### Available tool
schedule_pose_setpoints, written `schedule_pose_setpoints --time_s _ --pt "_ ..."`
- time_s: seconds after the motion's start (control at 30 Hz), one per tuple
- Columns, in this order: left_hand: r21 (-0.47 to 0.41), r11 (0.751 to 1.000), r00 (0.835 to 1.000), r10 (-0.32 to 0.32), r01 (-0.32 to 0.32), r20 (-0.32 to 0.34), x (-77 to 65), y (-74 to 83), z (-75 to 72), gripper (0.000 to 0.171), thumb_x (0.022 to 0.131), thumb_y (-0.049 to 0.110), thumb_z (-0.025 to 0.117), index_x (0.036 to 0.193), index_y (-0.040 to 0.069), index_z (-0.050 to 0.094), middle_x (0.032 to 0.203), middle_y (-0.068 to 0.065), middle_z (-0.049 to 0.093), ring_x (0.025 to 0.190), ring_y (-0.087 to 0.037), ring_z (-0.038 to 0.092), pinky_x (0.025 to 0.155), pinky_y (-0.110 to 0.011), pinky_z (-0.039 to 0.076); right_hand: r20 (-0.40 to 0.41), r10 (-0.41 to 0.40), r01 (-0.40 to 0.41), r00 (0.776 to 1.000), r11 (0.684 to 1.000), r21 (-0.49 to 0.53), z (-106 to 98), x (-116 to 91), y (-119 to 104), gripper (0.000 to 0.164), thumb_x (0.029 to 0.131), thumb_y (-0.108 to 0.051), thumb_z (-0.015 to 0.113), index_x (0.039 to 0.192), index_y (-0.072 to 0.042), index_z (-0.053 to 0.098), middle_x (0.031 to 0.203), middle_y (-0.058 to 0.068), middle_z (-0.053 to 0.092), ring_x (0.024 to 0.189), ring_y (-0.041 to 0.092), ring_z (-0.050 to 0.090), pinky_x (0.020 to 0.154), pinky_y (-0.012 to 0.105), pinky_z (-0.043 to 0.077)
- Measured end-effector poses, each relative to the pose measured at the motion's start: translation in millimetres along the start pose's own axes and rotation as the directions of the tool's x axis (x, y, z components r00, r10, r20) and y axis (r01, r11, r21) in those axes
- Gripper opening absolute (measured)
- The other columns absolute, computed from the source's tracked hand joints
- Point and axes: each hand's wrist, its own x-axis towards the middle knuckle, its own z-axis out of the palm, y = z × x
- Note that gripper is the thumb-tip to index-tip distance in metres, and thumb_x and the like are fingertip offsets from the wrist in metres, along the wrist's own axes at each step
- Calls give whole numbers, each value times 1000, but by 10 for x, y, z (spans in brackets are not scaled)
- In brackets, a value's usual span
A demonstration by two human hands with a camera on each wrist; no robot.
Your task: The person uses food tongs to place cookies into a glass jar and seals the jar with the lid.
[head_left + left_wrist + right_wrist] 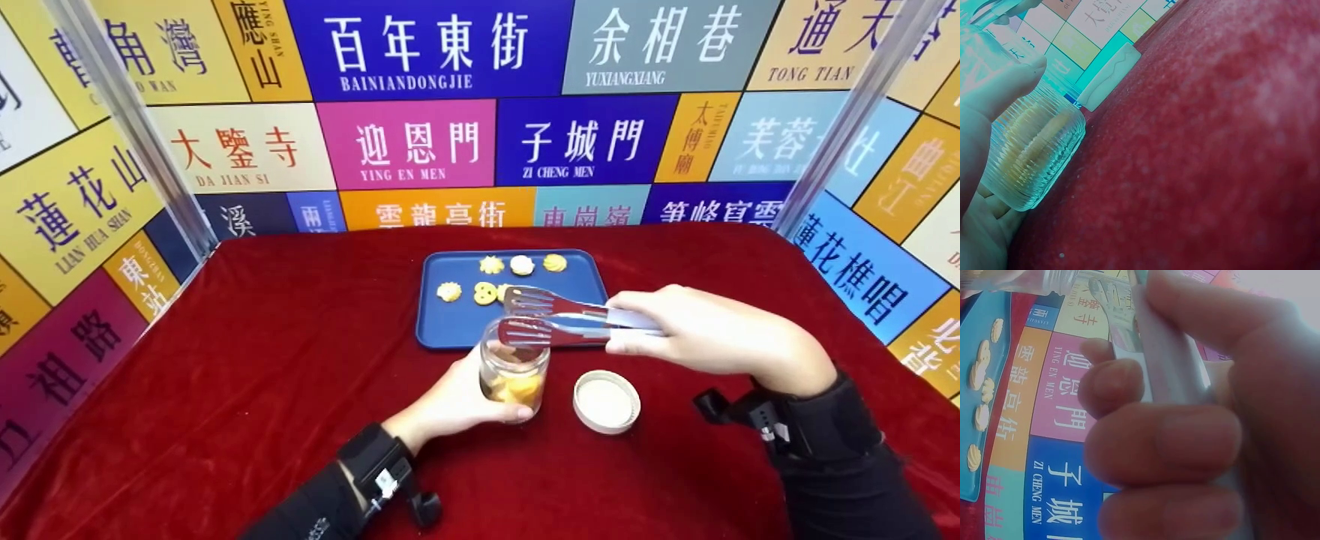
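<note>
L hand (459,396) was curled round jar (514,360) w/ cookies (523,388), ctr of head frame. R hand (694,330) gripped tongs (581,327), ctr-rt, tips at jar mouth. Tray (441,322) sat ctr, lid (606,403) lower ctr-rt.

And it's plush cloth (247,360), velvety with a soft sheen, running right to the far edge of the bench (337,251), while the tray (442,326) shows a smooth, plastic-looking face under rough, ridged, matt biscuits (491,265)! At the tray's near edge here's the jar (517,364), clear glossy glass, finely ribbed down the wall, and above it gleam metal tongs (581,327), mirror-bright at the heads, smooth and satiny along the handles! Off the tray's near right corner, the lid (607,402) looks smooth and matt, wood or plastic hard to tell.
</note>
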Motion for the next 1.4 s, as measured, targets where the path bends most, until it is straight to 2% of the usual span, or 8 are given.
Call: schedule_pose_setpoints --time_s 0.2,0.33,0.53,0.7,1.03,1.4 --pt "-2 1000 1000 -10 10 -5 -1 -3 2 81 78 26 96 144 10 52 126 7 72 114 -11 68 103 -32 53 -14 2 -2 1000 1000 3 0 9 33 34 104 -58 62 115 -26 66 89 -13 66 75 8 59 70 29 48" --pt "9 1000 1000 -16 16 -7 -1 -7 3 83 77 27 97 144 6 52 124 7 72 113 -11 68 102 -32 53 -57 7 -7 998 1000 0 -6 14 83 31 105 -53 63 120 -26 67 90 -14 66 78 9 60 72 30 48" --pt "16 1000 1000 -8 8 -18 0 -22 6 81 77 28 97 141 5 54 123 4 73 112 -12 68 102 -32 53 -119 78 -83 990 996 -30 -21 29 210 37 104 -52 65 126 -23 67 93 -10 67 80 12 60 75 35 49" --pt "22 1000 1000 -8 9 -25 1 -29 6 80 76 28 98 140 5 54 121 4 73 111 -10 68 101 -30 53 -145 120 -131 982 989 -65 9 83 376 39 104 -50 66 125 -16 66 90 -5 66 77 14 57 71 37 47" --pt "28 1000 1000 7 -6 -19 0 -30 2 82 76 28 98 141 5 54 124 6 72 113 -11 68 103 -32 52 -126 206 -214 970 975 -54 96 170 707 39 105 -45 68 121 -10 66 93 1 66 78 18 57 71 38 46" --pt "16 1000 1000 0 0 -17 -4 -17 1 82 76 27 98 142 6 53 124 7 72 114 -11 68 104 -32 53 -63 219 -221 974 975 -20 295 322 933 43 103 -47 70 120 -8 68 95 1 67 82 19 60 75 39 47"
